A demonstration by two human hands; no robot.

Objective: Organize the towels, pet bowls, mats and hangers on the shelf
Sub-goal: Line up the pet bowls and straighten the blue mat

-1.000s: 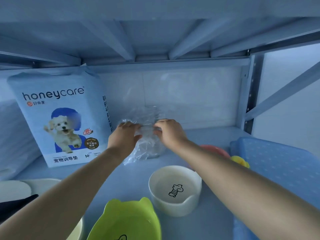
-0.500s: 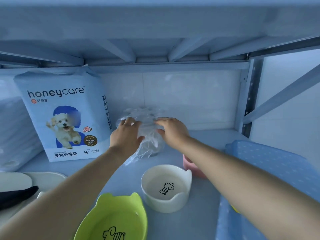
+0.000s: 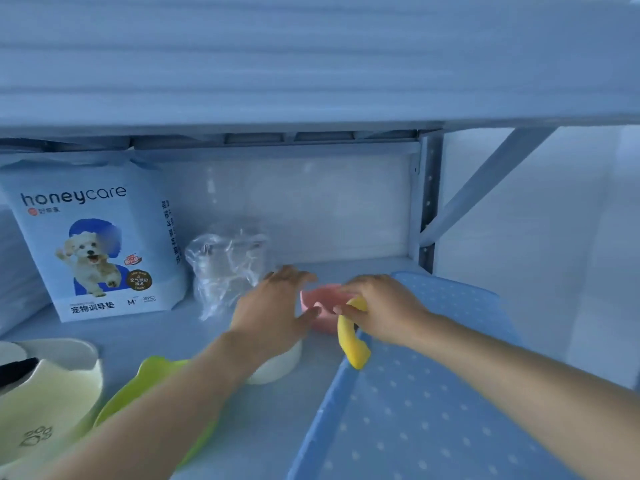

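Observation:
A pink pet bowl [image 3: 320,299] sits toward the back of the shelf. My left hand [image 3: 277,310] is spread open at the bowl's left side, thumb touching it. My right hand [image 3: 377,306] grips a yellow bowl [image 3: 351,344] by its rim, tilted on edge between the pink bowl and a blue dotted mat [image 3: 433,393]. A white bowl [image 3: 277,365] is mostly hidden under my left forearm. A green bowl [image 3: 152,382] and a cream paw-print bowl [image 3: 45,403] lie at the front left. A clear plastic-wrapped item [image 3: 228,265] stands at the back.
A honeycare pad pack [image 3: 93,237] stands upright at the back left. The upper shelf [image 3: 311,81] hangs low overhead. A metal upright [image 3: 427,209] and a diagonal brace [image 3: 485,181] close the right side.
Both hands let go of the plastic-wrapped item and moved right and forward. The right hand took hold of the yellow bowl; the left came to the pink bowl.

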